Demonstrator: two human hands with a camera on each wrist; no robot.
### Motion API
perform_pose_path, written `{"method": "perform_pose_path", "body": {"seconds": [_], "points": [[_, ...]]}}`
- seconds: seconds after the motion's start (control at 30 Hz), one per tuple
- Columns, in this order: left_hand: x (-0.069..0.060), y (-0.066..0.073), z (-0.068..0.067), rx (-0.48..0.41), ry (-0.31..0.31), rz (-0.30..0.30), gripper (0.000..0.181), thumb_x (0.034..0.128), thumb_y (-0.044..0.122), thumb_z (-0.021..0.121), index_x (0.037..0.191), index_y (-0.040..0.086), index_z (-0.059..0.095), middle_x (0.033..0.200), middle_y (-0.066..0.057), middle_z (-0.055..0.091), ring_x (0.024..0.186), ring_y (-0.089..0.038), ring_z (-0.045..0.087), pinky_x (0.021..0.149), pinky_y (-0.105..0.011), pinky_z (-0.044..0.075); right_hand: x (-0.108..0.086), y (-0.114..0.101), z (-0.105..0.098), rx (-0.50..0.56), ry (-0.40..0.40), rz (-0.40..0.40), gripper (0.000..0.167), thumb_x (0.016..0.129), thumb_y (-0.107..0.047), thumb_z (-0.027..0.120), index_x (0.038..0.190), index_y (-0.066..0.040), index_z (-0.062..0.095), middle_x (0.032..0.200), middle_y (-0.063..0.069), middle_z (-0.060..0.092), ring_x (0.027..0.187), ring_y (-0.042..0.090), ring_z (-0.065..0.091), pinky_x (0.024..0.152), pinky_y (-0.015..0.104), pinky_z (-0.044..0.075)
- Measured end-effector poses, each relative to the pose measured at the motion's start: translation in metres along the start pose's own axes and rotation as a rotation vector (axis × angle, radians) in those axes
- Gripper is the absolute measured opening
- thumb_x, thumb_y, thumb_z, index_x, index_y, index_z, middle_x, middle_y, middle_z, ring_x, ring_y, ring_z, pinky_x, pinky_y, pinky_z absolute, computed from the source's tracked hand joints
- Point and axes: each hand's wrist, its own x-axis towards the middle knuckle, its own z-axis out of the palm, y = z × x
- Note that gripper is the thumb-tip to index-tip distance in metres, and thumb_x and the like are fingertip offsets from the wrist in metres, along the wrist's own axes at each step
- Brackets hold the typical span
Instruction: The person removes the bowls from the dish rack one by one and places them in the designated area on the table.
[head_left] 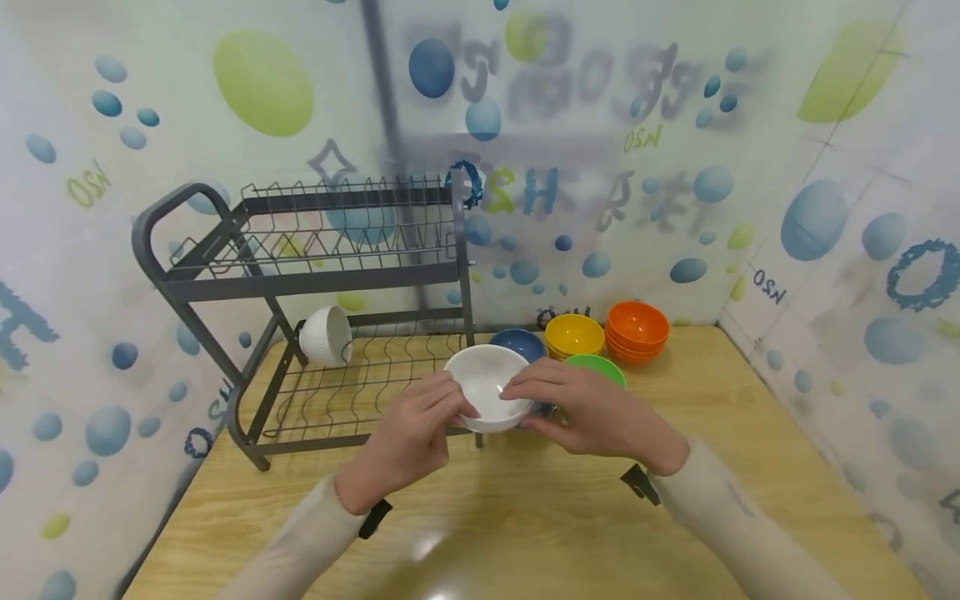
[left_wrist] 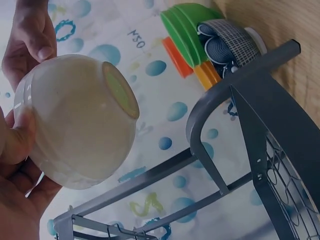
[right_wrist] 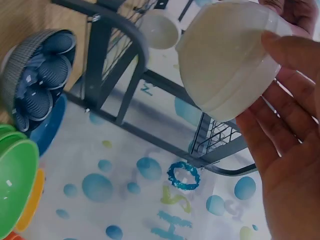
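A white bowl (head_left: 487, 387) is held up in front of the dish rack's right end, its inside facing the head camera. On its left rim, my left hand (head_left: 412, 437) grips with thumb and fingers. My right hand (head_left: 592, 408) pinches the right side, its fingers over the rim and the thumb underneath. The left wrist view shows the outside of the white bowl (left_wrist: 75, 125) and its unglazed foot ring. Another white bowl (head_left: 327, 337) stands tilted on its side at the left of the rack's lower tier.
The grey two-tier dish rack (head_left: 315, 283) stands on the wooden table (head_left: 525, 533). Right of it are a blue bowl (head_left: 517, 342), stacked yellow bowls (head_left: 574, 335), stacked orange bowls (head_left: 637, 329) and green bowls (head_left: 600, 367). A patterned dark bowl (right_wrist: 42, 75) sits beside them, mostly hidden in the head view.
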Motion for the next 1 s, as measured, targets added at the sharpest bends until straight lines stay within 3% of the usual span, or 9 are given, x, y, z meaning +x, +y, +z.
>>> {"method": "perform_pose_path", "body": {"seconds": [0.2,0.43,0.57,0.67,0.8,1.0], "points": [[0.004,0.004,0.007,-0.010,-0.033,-0.016,0.041,0.0686,-0.021,0.064,0.092,0.012,0.063,0.091,0.002,0.066,0.090,-0.015,0.059,0.087,-0.035,0.060,-0.014,-0.001,0.001,-0.049,0.032,-0.054,0.030,0.083,-0.009,0.084,0.110,-0.015,0.073,0.110,-0.003,0.073,0.100,0.011,0.066,0.088,0.027,0.060],[0.005,0.001,0.008,-0.106,-0.064,-0.022,0.042,0.0752,-0.021,0.071,0.100,0.013,0.068,0.100,0.002,0.070,0.107,-0.021,0.066,0.102,-0.037,0.057,-0.024,0.000,0.007,-0.058,0.092,-0.051,0.010,0.096,-0.023,0.074,0.104,-0.017,0.075,0.105,-0.005,0.074,0.097,0.010,0.066,0.086,0.027,0.060],[0.011,-0.002,0.010,-0.167,-0.077,-0.023,0.034,0.0843,-0.012,0.074,0.106,0.013,0.070,0.106,0.001,0.071,0.113,-0.019,0.066,0.110,-0.037,0.051,-0.030,0.004,0.009,-0.064,0.133,-0.062,0.022,0.103,-0.032,0.061,0.103,-0.015,0.075,0.102,-0.004,0.073,0.095,0.010,0.065,0.084,0.026,0.059],[0.015,-0.005,0.014,-0.228,-0.074,-0.041,0.030,0.0890,-0.006,0.074,0.113,0.012,0.070,0.117,-0.001,0.069,0.119,-0.018,0.061,0.109,-0.033,0.052,-0.035,0.008,0.008,-0.089,0.164,-0.073,0.031,0.105,-0.035,0.053,0.102,-0.014,0.076,0.101,-0.004,0.073,0.093,0.010,0.065,0.082,0.027,0.059],[0.019,-0.012,0.020,-0.282,-0.024,-0.104,0.034,0.0894,0.003,0.077,0.121,0.009,0.068,0.129,-0.007,0.064,0.126,-0.022,0.056,0.108,-0.035,0.051,-0.040,0.013,0.005,-0.115,0.192,-0.071,0.035,0.106,-0.036,0.050,0.102,-0.012,0.075,0.102,-0.003,0.072,0.092,0.012,0.065,0.081,0.030,0.060],[0.017,-0.027,0.028,-0.295,0.021,-0.296,0.041,0.0908,0.013,0.079,0.130,0.011,0.066,0.131,-0.005,0.062,0.126,-0.020,0.057,0.107,-0.040,0.051,-0.052,0.022,0.000,-0.141,0.217,-0.008,0.037,0.105,-0.038,0.049,0.102,-0.012,0.075,0.102,-0.002,0.071,0.092,0.015,0.065,0.080,0.037,0.061]]}}
